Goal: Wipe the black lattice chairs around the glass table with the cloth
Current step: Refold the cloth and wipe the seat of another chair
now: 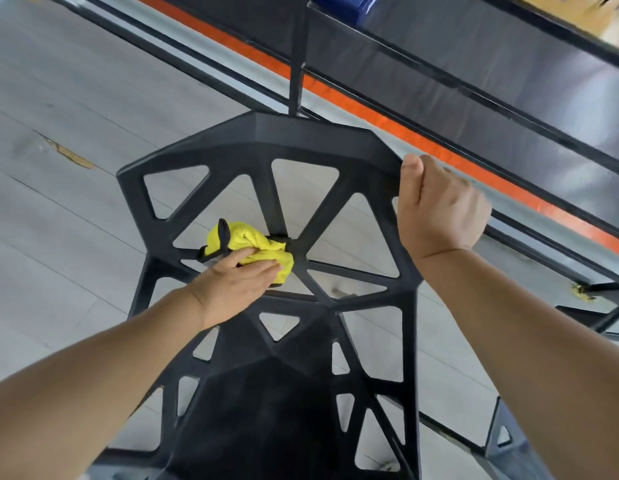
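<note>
A black lattice chair (266, 140) fills the middle of the view, its open triangular gaps showing the grey floor below. A crumpled yellow cloth (256, 242) with a black edge strip lies on the lattice where several bars meet. My left hand (238, 282) presses the cloth against the bars with fairly straight fingers laid over it. My right hand (439, 206) grips the chair's right rim, fingers curled round the edge and thumb on top.
The glass table (474, 109) with its dark frame runs diagonally across the upper right, one leg (297, 57) standing just behind the chair. An orange stripe (370, 116) shows beneath it. Part of another black chair (505, 438) sits at the lower right. Grey floor lies to the left.
</note>
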Demonstrator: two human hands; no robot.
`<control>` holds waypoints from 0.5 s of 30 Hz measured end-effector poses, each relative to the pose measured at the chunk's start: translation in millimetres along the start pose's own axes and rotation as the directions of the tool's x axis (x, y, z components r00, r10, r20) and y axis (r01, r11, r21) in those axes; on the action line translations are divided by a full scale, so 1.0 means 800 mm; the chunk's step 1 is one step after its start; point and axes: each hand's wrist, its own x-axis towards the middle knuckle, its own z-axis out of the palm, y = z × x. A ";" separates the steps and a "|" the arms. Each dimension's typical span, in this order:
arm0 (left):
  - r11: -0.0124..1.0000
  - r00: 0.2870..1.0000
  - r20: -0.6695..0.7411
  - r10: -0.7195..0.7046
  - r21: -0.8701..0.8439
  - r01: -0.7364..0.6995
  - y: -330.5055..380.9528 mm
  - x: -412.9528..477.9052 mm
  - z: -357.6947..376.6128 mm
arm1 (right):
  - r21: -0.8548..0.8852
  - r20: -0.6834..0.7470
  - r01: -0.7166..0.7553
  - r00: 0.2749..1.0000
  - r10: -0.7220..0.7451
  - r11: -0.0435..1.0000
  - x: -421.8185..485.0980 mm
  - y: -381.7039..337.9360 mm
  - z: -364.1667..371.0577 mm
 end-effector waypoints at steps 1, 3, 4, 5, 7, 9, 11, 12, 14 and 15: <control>0.999 0.999 0.029 -0.021 -0.025 0.021 0.000 -0.002 -0.005 | 0.006 -0.003 0.002 1.000 -0.002 1.000 0.000 -0.001 0.000; 0.997 0.995 0.082 -0.048 -0.060 0.053 0.000 -0.004 -0.015 | 0.011 0.002 -0.002 1.000 0.002 1.000 0.000 -0.001 -0.003; 0.995 0.992 0.112 -0.061 -0.071 0.069 -0.001 -0.005 -0.022 | 0.013 0.007 -0.003 1.000 0.003 1.000 0.000 -0.001 -0.003; 0.993 0.988 0.130 -0.083 -0.071 0.093 -0.004 -0.008 -0.029 | 0.015 0.010 -0.002 1.000 0.002 1.000 0.000 -0.002 -0.004; 0.987 0.979 0.149 -0.137 -0.060 0.147 -0.013 -0.019 -0.042 | 0.018 0.008 0.003 1.000 -0.003 1.000 0.000 -0.002 -0.006; 0.983 0.965 0.199 -0.169 -0.034 0.179 -0.022 -0.033 -0.059 | 0.031 0.013 0.012 1.000 -0.012 0.999 0.000 -0.002 -0.008; 0.985 0.939 0.300 -0.166 -0.001 0.175 -0.018 -0.043 -0.075 | 0.034 0.035 0.009 0.999 -0.010 0.999 0.001 -0.002 -0.010; 0.986 0.920 0.358 -0.160 0.011 0.167 -0.013 -0.046 -0.081 | 0.034 0.044 0.008 0.999 -0.010 0.999 0.001 -0.002 -0.012; 0.990 0.912 0.390 -0.131 -0.001 0.143 -0.002 -0.048 -0.094 | 0.034 0.053 0.012 0.999 -0.014 0.999 0.002 -0.002 -0.013; 0.991 0.931 0.348 -0.110 -0.027 0.128 0.003 -0.045 -0.099 | 0.032 0.055 0.015 0.998 -0.016 0.999 0.002 -0.002 -0.013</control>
